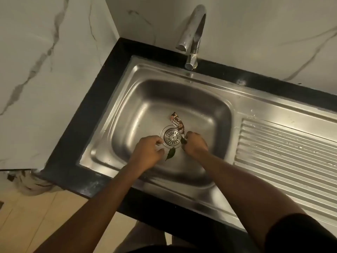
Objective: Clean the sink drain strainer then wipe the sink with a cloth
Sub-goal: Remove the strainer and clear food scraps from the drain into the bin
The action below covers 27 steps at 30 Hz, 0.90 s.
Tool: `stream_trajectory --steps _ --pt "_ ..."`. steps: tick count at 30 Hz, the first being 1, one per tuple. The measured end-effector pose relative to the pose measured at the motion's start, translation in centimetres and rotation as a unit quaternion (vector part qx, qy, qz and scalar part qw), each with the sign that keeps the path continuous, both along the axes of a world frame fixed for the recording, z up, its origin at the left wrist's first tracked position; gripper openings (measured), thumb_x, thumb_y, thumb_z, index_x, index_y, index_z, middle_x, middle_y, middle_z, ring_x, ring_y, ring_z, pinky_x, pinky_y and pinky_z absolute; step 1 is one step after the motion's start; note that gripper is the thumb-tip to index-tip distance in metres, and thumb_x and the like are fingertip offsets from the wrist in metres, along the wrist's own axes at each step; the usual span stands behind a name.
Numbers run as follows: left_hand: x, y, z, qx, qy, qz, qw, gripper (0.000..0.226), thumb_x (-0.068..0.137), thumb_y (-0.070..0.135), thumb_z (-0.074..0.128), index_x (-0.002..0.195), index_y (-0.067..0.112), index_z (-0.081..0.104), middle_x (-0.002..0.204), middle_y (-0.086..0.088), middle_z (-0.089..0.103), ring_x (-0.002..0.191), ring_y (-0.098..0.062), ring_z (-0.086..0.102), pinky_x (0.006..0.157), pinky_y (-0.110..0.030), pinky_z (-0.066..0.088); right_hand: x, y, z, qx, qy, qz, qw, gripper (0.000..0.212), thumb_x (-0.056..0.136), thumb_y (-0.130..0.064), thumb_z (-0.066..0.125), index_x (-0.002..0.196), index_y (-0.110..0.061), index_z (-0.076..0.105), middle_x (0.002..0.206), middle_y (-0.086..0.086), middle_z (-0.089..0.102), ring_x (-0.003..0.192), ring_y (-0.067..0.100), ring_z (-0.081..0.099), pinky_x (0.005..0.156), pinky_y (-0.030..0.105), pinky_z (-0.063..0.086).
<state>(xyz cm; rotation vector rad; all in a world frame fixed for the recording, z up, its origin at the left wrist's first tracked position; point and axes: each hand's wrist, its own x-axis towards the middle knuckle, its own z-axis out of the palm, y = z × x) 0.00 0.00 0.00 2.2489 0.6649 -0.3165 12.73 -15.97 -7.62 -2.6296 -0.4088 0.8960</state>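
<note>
Mid-basin of sink, right hand pinches a dark leaf beside strainer; left hand curled, grip unclear.

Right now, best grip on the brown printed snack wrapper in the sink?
Probably pinch the far creased end of the brown printed wrapper, coming from the chrome faucet side: it lies flat, its near end crowded by the round steel strainer and right hand.

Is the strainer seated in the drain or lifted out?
Seated: the strainer lies flat in the drain ring of the sink; the left hand is beside it, the right hand pinches a leaf.
</note>
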Motion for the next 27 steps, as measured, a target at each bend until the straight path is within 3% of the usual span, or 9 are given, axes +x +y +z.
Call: stream_trajectory --steps 3,6,9,12,18,27 --pt "0.8 0.6 -0.4 -0.007 0.012 -0.004 1.0 0.032 0.088 0.024 0.079 0.119 0.019 0.075 0.116 -0.001 0.077 0.102 -0.02 0.072 0.096 -0.037 0.058 0.0 0.1 -0.1 -0.023 -0.023 -0.009 0.999 0.03 0.088 -0.018 0.067 0.117 -0.015 0.063 0.114 0.007 0.066 0.104 0.029 0.064 0.078 0.035 0.051" --pt "1.4 1.2 -0.8 -0.01 0.024 -0.005 1.0 0.031 0.088 0.024 0.078 0.119 0.019 0.075 0.115 0.0 0.077 0.102 -0.02 0.072 0.097 -0.036 0.058 -0.1 0.4 -0.2 -0.009 -0.043 0.024 0.999 0.029 0.09 -0.015 0.062 0.118 -0.016 0.064 0.113 0.007 0.065 0.105 0.029 0.063 0.082 0.038 0.055" --pt "1.7 1.6 -1.4 -0.006 0.026 -0.008 1.0 0.03 0.088 0.025 0.078 0.117 0.02 0.075 0.115 0.0 0.077 0.102 -0.019 0.072 0.096 -0.032 0.057 -0.1 0.9 -0.7 -0.027 -0.064 0.125 0.99 0.038 0.088 -0.01 0.062 0.125 -0.019 0.067 0.123 0.007 0.062 0.118 0.029 0.056 0.092 0.041 0.053" --pt "2.0 1.7 -2.1 -0.008 0.019 -0.008 1.0 0.03 0.088 0.025 0.078 0.117 0.021 0.076 0.115 0.002 0.077 0.102 -0.017 0.071 0.093 -0.027 0.055 -0.2 1.4 -1.3 -0.095 -0.107 0.248 0.958 0.044 0.087 -0.015 0.066 0.13 -0.022 0.066 0.136 0.005 0.056 0.127 0.028 0.047 0.102 0.042 0.044" --pt "2.3 2.1 -2.5 -0.003 0.013 -0.011 1.0 0.029 0.089 0.025 0.077 0.118 0.021 0.076 0.112 0.001 0.077 0.1 -0.017 0.071 0.091 -0.027 0.054 -0.2 1.6 -2.1 -0.143 -0.175 0.338 0.914 0.031 0.092 -0.026 0.064 0.12 -0.022 0.075 0.135 0.003 0.058 0.126 0.028 0.045 0.102 0.041 0.039" --pt "2.2 2.6 -2.9 -0.013 0.008 -0.008 1.0 0.029 0.09 0.025 0.077 0.118 0.02 0.075 0.114 0.003 0.078 0.101 -0.013 0.07 0.09 -0.023 0.053 0.9 3.1 -2.0 -0.163 -0.171 0.422 0.875 0.042 0.087 -0.032 0.07 0.127 -0.024 0.064 0.132 0.002 0.066 0.131 0.027 0.046 0.102 0.04 0.035"
